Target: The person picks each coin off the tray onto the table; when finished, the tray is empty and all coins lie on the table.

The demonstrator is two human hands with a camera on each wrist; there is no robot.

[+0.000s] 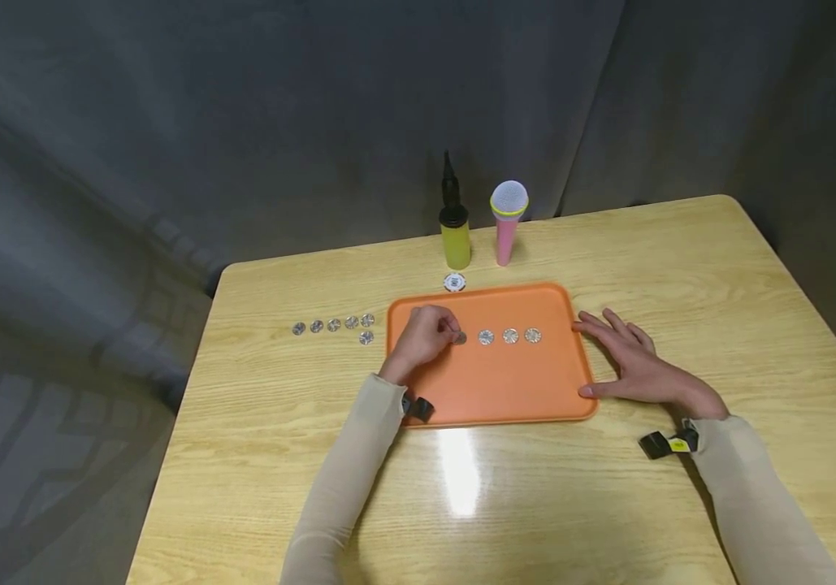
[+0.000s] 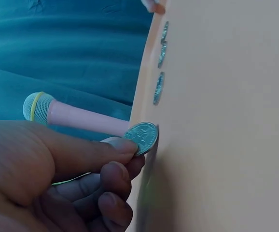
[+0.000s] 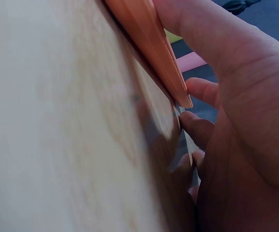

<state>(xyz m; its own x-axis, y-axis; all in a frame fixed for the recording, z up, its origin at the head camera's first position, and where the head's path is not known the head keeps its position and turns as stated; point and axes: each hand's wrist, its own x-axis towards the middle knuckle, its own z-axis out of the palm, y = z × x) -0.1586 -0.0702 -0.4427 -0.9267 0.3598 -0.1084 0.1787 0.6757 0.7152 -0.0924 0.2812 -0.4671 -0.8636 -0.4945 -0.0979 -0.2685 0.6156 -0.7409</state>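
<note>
My left hand [image 1: 426, 335] is over the left part of the orange tray [image 1: 505, 390], pinching a silver coin [image 2: 144, 137] between thumb and fingers. In the left wrist view the coin is tilted, its lower edge right at the tray's surface. To its right, three silver coins lie in a row on the tray, the nearest coin [image 1: 486, 336] a short gap away. At the tray's right side, my right hand [image 1: 633, 366] has its fingers spread. Its thumb and index finger touch the tray's rim, as the right wrist view shows, and it holds nothing.
Several coins [image 1: 334, 325] lie in a row on the wooden table [image 1: 257, 455] left of the tray, with one coin [image 1: 366, 337] below the row's right end. Behind the tray are a white poker chip [image 1: 454, 282], a yellow-and-black hand pump [image 1: 456, 244] and a pink toy microphone [image 1: 507, 236].
</note>
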